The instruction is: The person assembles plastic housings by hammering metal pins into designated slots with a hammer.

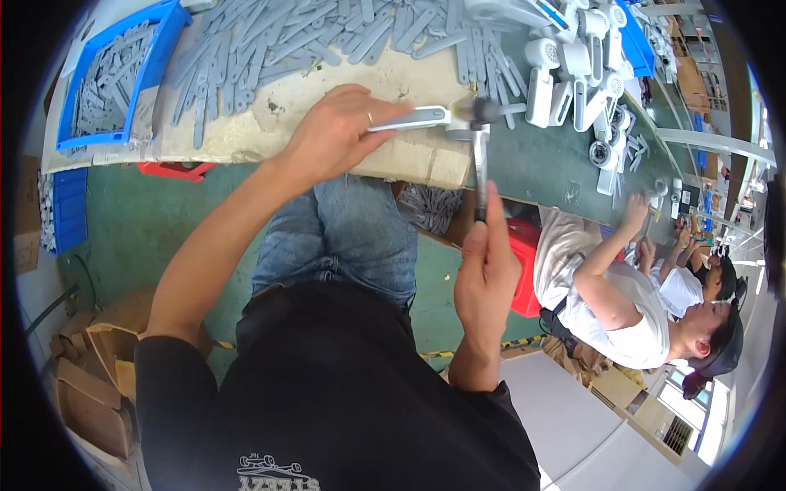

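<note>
My left hand [336, 131] is closed round the white handle of what looks like a shower head [422, 117], held sideways over the table's front edge. A grey strip runs along that handle. Its far end is blurred and partly hidden by a hammer [481, 151], which my right hand [487, 274] grips by the dark lower part of its shaft. The dark hammer head is at that end of the shower head; whether they touch, I cannot tell. Many loose grey strips [286, 41] are heaped on the table beyond my left hand.
A blue bin [141, 102] of grey strips stands at the far left of the cardboard-covered table [319, 110]. White shower heads [540, 90] are piled at the right. Co-workers [630, 307] sit along the right side, near a red stool [524, 262]. Cardboard boxes [94, 401] lie lower left.
</note>
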Tool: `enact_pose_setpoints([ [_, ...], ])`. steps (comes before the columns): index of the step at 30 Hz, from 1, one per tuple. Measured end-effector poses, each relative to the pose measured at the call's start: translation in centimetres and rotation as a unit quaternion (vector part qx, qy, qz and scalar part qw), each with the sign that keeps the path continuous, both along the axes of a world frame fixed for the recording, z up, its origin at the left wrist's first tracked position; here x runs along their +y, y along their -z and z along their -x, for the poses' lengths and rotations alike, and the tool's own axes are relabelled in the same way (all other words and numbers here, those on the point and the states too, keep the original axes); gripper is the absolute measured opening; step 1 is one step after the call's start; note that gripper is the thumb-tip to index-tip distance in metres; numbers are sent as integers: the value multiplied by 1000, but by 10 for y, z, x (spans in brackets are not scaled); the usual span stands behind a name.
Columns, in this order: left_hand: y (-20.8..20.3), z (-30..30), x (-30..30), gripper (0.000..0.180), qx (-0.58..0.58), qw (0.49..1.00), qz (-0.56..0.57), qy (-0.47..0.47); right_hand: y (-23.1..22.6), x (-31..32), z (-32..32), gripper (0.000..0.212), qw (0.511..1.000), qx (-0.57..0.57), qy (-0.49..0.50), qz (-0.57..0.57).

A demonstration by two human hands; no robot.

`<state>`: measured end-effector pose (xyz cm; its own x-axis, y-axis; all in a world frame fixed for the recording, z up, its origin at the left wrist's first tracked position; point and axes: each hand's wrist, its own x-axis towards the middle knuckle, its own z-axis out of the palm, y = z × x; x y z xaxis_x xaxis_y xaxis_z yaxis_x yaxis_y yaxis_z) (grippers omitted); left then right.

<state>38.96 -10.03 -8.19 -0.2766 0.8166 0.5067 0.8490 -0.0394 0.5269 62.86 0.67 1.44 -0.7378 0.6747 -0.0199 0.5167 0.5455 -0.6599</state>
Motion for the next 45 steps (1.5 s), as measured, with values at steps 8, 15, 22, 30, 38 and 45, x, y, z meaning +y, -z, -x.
enact_pose_setpoints([
  [8,-1,-16,4,90,-212,970,40,-114,18,-8,13,45,995,-98,-27,-10],
  [15,0,-10,4,95,-236,964,51,-113,12,-9,8,45,998,-34,-46,19],
  [22,5,-10,3,99,-252,958,52,-126,22,-18,18,49,992,-94,-87,8],
  [30,2,-8,3,101,-226,964,51,-127,13,-22,24,49,990,-88,-104,-26],
  [38,14,-9,1,107,-209,971,26,-112,3,-16,16,47,992,-89,-91,1],
  [45,14,-8,4,102,-183,975,20,-122,-2,-9,4,48,994,-108,-23,-4],
])
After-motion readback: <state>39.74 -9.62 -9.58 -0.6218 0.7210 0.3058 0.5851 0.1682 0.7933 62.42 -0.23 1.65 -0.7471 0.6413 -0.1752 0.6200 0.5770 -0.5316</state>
